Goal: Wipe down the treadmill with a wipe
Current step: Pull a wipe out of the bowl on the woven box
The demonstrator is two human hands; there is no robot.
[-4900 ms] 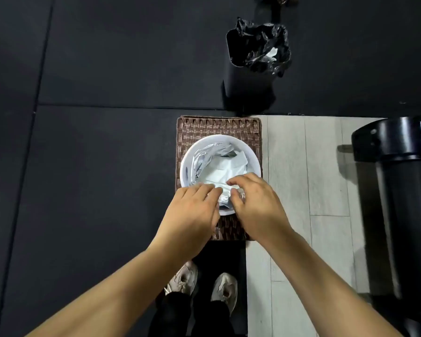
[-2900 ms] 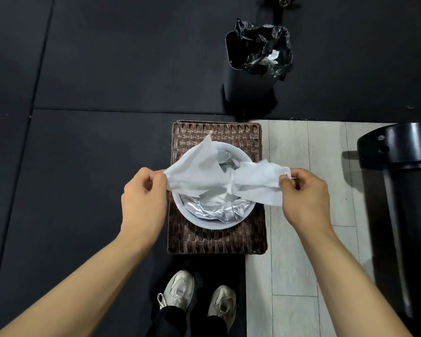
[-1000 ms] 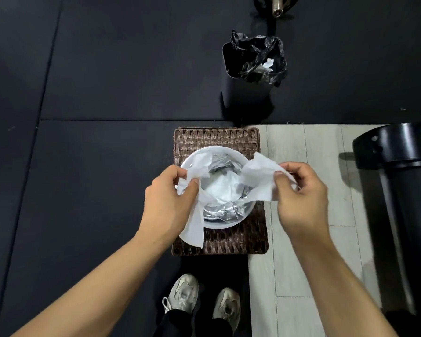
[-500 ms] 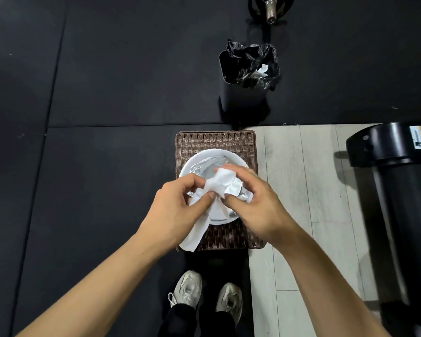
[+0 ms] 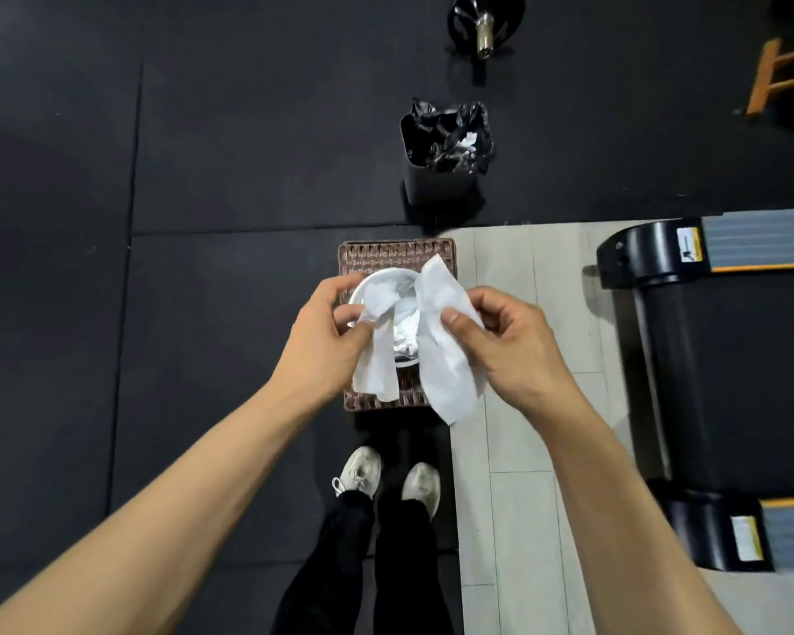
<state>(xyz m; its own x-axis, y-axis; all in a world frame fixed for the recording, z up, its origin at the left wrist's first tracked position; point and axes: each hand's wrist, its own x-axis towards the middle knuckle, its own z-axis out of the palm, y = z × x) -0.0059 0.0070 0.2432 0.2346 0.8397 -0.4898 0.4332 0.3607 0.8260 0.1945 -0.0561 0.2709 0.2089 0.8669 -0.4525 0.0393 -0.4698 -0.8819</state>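
Wipe (image 5: 445, 341) in hand: a white sheet hangs between the two hands at the centre of the view, above the person's pale shoes (image 5: 386, 478) at six o'clock. The left hand (image 5: 326, 341) pinches one end between thumb and fingers, and that end droops in a narrow strip. The right hand (image 5: 505, 346) is closed on the wider end, thumb pressed on top, with a long flap hanging below. Both hands are thus closed on the one sheet, just apart from each other.

Directly beneath them sits a white tub (image 5: 377, 286) on a brown wicker stand (image 5: 395, 256); its contents look like crumpled foil and more wipes, though the hands and sheet cover most of it, so I cannot be sure. Beyond, at twelve o'clock, a black bin (image 5: 441, 171) with a liner stands on the dark floor mat (image 5: 202, 176).

Judging by this, the step is readying the wipe: freeing and gathering it. No wiping has begun. The next move calls for bunching the sheet into one hand and turning toward three o'clock, where the treadmill (image 5: 716, 359) lies well apart. Only its near end and belt show; the rest, including any console, is cut off at the frame's edge.
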